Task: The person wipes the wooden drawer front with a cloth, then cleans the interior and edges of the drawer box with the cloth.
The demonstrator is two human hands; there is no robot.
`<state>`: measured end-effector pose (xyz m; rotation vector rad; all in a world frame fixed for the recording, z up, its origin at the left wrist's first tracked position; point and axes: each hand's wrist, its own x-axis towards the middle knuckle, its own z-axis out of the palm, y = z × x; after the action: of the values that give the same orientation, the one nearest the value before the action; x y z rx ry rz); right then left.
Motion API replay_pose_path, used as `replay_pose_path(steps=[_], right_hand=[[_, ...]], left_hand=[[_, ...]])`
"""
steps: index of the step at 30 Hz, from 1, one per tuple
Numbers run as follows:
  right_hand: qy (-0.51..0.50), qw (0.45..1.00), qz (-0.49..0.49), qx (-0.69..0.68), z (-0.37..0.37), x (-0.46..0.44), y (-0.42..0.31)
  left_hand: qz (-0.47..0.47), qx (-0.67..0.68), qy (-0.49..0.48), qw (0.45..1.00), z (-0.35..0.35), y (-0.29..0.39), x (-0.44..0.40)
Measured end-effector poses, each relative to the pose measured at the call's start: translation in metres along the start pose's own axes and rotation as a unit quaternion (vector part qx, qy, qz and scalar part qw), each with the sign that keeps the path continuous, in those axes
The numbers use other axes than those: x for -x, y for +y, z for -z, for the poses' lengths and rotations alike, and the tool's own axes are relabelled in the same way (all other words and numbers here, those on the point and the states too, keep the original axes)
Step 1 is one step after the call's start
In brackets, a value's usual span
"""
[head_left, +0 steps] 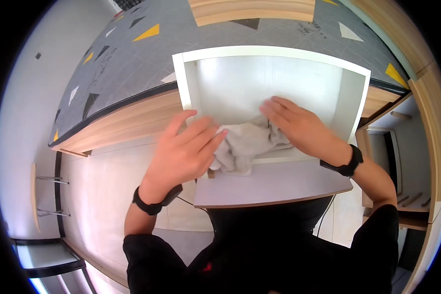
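A crumpled light-grey cloth (245, 139) lies at the near end of a white drawer (274, 52), partly draped over its near edge. My left hand (188, 144) is at the drawer's left side, fingers spread, with its fingertips at the cloth's left end. Over the cloth's right part is my right hand (299, 125), its fingers stretched out and slightly blurred. Whether either palm presses on the cloth I cannot tell. A pale front panel (274, 183) of the drawer faces my body.
Under the drawer's far part is a grey bed surface (127, 59) with yellow, white and dark triangles. A wooden board (252, 11) lies farther back. Wooden shelving (416, 137) stands at the right. A wall-mounted wooden piece with metal brackets (36, 196) is at the left.
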<state>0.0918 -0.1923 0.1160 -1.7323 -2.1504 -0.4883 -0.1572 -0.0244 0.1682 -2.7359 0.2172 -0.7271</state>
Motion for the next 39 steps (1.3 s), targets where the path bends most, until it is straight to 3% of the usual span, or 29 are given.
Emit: replay_pose_path(steps=[4, 6, 7, 9, 10, 11, 12, 13, 15, 16, 18, 19, 21, 22, 24, 28, 39], right_hand=[[-0.083, 0.995, 0.049, -0.001, -0.014, -0.005, -0.007], [-0.001, 0.998, -0.068, -0.004, -0.009, -0.005, -0.007], [-0.005, 0.998, -0.066, -0.006, -0.004, -0.003, -0.003], [-0.075, 0.976, -0.204, -0.010, 0.012, -0.002, 0.004], [-0.078, 0.976, -0.203, -0.008, 0.023, -0.006, 0.006], [-0.139, 0.908, -0.338, -0.205, 0.034, -0.012, 0.008], [-0.188, 0.780, -0.453, -0.388, 0.040, -0.016, 0.010], [-0.190, 0.781, -0.454, -0.385, 0.035, -0.015, 0.010], [-0.027, 0.659, -0.408, -0.631, 0.021, -0.012, 0.008], [-0.029, 0.660, -0.408, -0.630, 0.018, -0.015, 0.006], [0.035, 0.751, -0.291, -0.591, 0.010, -0.031, -0.005], [0.033, 0.751, -0.291, -0.592, 0.009, -0.041, -0.011], [0.027, 0.913, -0.165, -0.372, 0.008, -0.067, -0.020], [0.027, 0.913, -0.163, -0.372, 0.002, -0.078, -0.020], [0.037, 0.976, -0.039, -0.209, -0.015, -0.099, -0.014], [0.131, 0.990, -0.010, -0.049, -0.030, -0.124, -0.019], [0.153, 0.982, -0.004, 0.111, -0.049, -0.144, -0.023]], left_hand=[[0.014, 0.008, -0.031, 0.999, -0.016, 0.003, 0.014], [0.031, 0.053, -0.039, 0.997, -0.011, 0.002, 0.023], [0.045, 0.101, -0.044, 0.993, -0.010, 0.003, 0.025], [0.041, 0.104, -0.033, 0.993, -0.016, 0.004, 0.030], [0.032, 0.104, -0.022, 0.994, -0.020, 0.004, 0.031], [0.033, 0.107, -0.019, 0.994, -0.022, 0.004, 0.031], [0.032, 0.118, -0.025, 0.992, -0.025, 0.005, 0.030], [0.032, 0.129, -0.032, 0.991, -0.027, 0.005, 0.029], [0.036, 0.129, -0.011, 0.991, -0.035, 0.006, 0.026], [0.039, 0.127, 0.007, 0.991, -0.038, 0.006, 0.024], [0.045, 0.126, 0.015, 0.991, -0.044, 0.007, 0.024], [0.049, 0.127, 0.021, 0.990, -0.046, 0.008, 0.025], [0.046, 0.130, 0.018, 0.990, -0.049, 0.006, 0.027], [0.041, 0.133, 0.013, 0.990, -0.050, 0.005, 0.029], [0.042, 0.137, 0.009, 0.990, -0.050, 0.004, 0.029], [0.044, 0.135, 0.017, 0.990, -0.052, 0.003, 0.029], [0.071, 0.112, 0.060, 0.989, -0.070, 0.004, 0.023]])
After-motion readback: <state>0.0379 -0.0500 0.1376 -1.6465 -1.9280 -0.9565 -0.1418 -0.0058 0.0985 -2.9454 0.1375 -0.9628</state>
